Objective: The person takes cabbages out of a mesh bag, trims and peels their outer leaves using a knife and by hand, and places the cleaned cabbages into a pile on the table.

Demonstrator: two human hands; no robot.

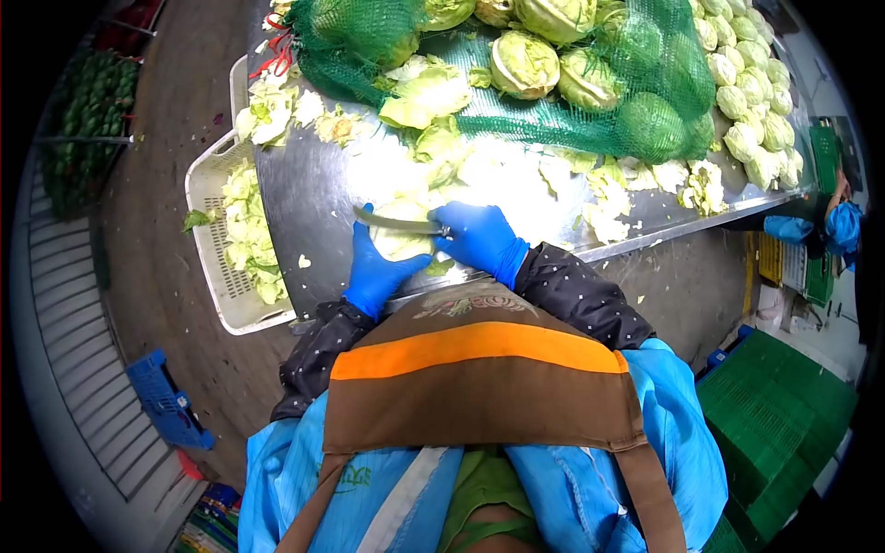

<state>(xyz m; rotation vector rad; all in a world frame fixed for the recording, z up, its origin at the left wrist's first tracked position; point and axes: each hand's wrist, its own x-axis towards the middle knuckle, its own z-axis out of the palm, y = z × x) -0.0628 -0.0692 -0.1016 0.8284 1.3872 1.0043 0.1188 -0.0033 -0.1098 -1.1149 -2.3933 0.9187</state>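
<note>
My right hand (483, 241), in a blue glove, is closed round the handle of a knife (398, 222). Its curved blade points left across the top of a pale green cabbage (403, 244) at the table's near edge. My left hand (376, 272), gloved in blue too, grips that cabbage from the left and near side, fingers and thumb spread round it. Bright glare washes out part of the cabbage and the leaves beyond it. Loose cabbage leaves (426, 97) lie on the metal table (309, 198) past my hands.
A green mesh sack (562, 131) with cabbages spans the table's far side. More cabbages (751, 88) are piled at the right. A white crate (210, 249) of leaves stands left of the table. Another person's blue-gloved hand (788, 229) shows at far right, near green crates (774, 433).
</note>
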